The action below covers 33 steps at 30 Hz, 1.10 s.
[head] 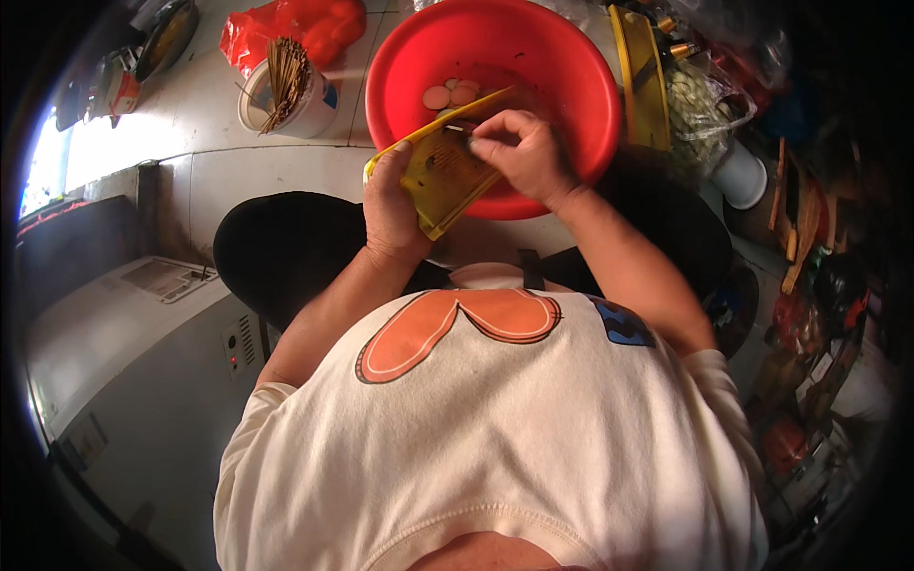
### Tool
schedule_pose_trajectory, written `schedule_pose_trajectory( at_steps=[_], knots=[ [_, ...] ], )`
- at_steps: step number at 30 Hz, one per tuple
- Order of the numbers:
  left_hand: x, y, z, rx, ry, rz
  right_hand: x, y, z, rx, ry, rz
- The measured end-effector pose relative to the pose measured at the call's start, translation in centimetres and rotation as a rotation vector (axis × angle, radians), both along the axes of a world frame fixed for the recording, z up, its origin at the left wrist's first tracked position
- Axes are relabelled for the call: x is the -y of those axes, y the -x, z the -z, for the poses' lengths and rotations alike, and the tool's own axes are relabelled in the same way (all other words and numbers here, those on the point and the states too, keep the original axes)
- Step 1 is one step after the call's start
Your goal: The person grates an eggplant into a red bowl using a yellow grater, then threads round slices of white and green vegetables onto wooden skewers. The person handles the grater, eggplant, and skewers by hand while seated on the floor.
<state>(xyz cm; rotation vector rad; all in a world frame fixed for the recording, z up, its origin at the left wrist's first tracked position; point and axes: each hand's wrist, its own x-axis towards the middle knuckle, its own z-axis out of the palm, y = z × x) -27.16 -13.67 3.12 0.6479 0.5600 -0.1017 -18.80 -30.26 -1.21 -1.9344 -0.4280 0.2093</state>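
Note:
My left hand (393, 207) grips the near left edge of a yellow plastic board (450, 171), which looks like a kitchen slicer and is tilted over a large red plastic basin (593, 107). Dark specks and a patch of small marks show on its face. Against the board, the thumb and bent fingers of my right hand (525, 153) come close together beside a small pale strip (455, 128); whether they pinch anything is unclear. Several pale, rounded pieces (437, 98) lie in the basin, partly hidden by the board.
To the left stands a white bucket (307, 107) with a bundle of thin sticks (285, 78), before a red plastic bag (307, 28). Right of the basin are another yellow board (643, 86), a clear bag of pale pieces (700, 100) and a white container (742, 178). A white appliance (157, 357) is at lower left.

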Motion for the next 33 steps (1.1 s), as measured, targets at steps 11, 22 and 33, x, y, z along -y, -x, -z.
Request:
schedule_pose_trajectory(
  at_steps=[11,22,33],
  knots=[
    [0.0,0.2,0.2,0.024,0.0,-0.017,3.2,-4.4,5.6,-0.167,0.217,0.283],
    [-2.7,1.2,1.0,0.239,-0.051,0.087,4.4,-3.5,4.9,-0.265,-0.229,0.397],
    [-3.0,1.1,-4.9,0.406,-0.056,0.035,11.0,-1.5,-2.5,-0.571,-1.488,0.273]
  ],
)
